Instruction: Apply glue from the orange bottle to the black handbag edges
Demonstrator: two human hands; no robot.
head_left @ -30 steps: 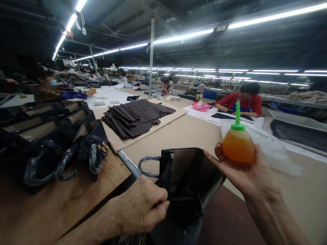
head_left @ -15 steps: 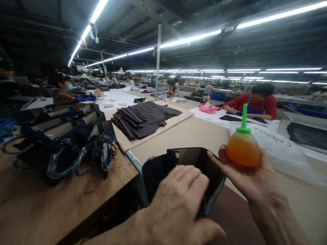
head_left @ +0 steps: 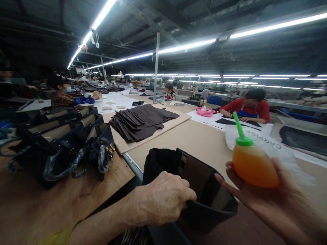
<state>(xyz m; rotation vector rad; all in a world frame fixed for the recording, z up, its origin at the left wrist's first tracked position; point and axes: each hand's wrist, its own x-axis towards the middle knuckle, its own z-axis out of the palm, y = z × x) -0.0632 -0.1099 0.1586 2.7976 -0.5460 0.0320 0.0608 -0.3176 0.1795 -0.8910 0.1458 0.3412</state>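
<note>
A black bag body [head_left: 204, 211] with a tan lining stands tilted, its mouth open, near the table edge in front of me. My left hand [head_left: 170, 197] is closed over its near rim, fingers curled down and partly hidden. In my right hand [head_left: 276, 204] rests a squeeze bottle [head_left: 252, 163] of orange liquid with a green cap and nozzle, now tipped to one side. A finger of that same hand touches or nearly touches the bag's right rim.
Several finished-looking dark handbags [head_left: 76, 136] with plastic-wrapped handles stand on a wooden table [head_left: 107, 190] at left. Beyond lies a pile of dark brown pieces [head_left: 143, 120] on a board. A pink basket [head_left: 205, 111], a printed plastic bag [head_left: 263, 139] and a person in red [head_left: 263, 105] are at right.
My left hand has moved from over the bag's opening to its near rim and closed there. The bag has turned and its mouth shows wider. The bottle has tilted left.
</note>
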